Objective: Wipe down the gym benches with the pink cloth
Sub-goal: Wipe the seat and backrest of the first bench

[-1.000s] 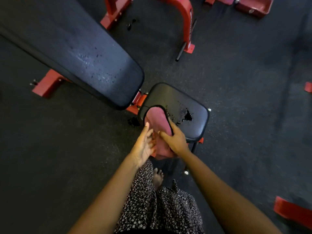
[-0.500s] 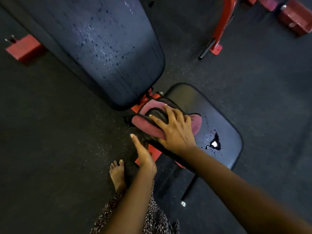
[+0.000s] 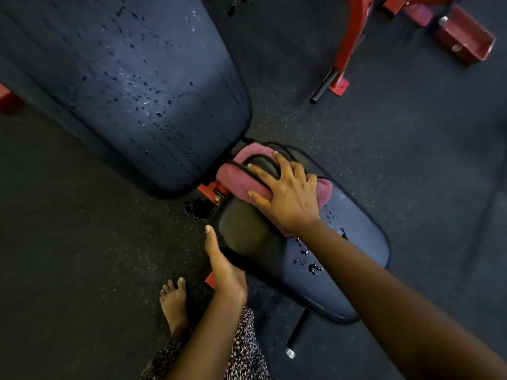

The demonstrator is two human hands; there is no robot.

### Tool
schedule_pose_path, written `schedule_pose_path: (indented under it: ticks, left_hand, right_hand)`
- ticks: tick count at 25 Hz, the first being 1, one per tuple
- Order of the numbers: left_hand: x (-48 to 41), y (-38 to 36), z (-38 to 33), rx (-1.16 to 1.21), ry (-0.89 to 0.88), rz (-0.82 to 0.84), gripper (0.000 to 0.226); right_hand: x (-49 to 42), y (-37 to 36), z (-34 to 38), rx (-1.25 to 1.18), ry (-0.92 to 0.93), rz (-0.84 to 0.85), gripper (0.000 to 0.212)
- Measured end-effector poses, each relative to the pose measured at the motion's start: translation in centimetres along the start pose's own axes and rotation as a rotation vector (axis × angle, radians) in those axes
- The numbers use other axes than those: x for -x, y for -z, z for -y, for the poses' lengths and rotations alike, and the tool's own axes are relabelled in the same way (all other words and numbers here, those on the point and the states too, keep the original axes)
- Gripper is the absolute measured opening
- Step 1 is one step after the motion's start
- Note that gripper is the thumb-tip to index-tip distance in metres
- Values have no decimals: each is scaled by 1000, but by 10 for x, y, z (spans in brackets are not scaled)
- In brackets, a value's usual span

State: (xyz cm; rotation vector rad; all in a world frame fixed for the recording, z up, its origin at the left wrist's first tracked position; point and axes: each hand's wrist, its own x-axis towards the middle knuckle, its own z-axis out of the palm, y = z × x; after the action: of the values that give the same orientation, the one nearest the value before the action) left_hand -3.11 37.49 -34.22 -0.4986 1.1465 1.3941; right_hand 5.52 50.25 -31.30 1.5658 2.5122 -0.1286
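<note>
Right-hand fingers (image 3: 285,165), spread and flat, press the cloth (image 3: 236,174) onto the seat's (image 3: 343,283) far end, just beside the backrest (image 3: 137,91). The cloth's long axis appears to run left to right beneath the palm, and droplets lie wristward. The left hand (image 3: 222,264), fingers straight, touches the seat's left edge.

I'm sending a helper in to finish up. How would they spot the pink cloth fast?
Find the dark backrest pad speckled with droplets; past its rounded end sits the smaller seat pad. The pink cloth lies on the seat's end nearest the backrest, pressed under the right hand: soft and pink, unlike the red frame beside it.
</note>
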Motion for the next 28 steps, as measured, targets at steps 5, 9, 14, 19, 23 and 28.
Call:
schedule_pose_path:
  ticks: [5, 9, 14, 19, 23, 28]
  left_hand:
    - [-4, 10, 1, -170, -27, 54, 57]
    - [8, 16, -11, -333, -16, 123, 74]
    - [54, 14, -22, -785, -192, 60, 66]
    - [82, 1, -15, -1199, -620, 283, 72]
    - [53, -8, 1, -1501, -860, 479, 81]
    - [26, -32, 28, -1793, -1052, 673, 74]
  right_hand:
    - [-19, 4, -52, -74, -253, -44, 54]
    - [-5, 6, -63, -144, -393, -41, 56]
    - [42, -1, -32, -120, -335, -66, 54]
    - [136, -21, 0, -148, -248, -96, 56]
    - [193, -37, 2, -114, -247, -89, 52]
    - [191, -36, -42, -163, -456, -143, 51]
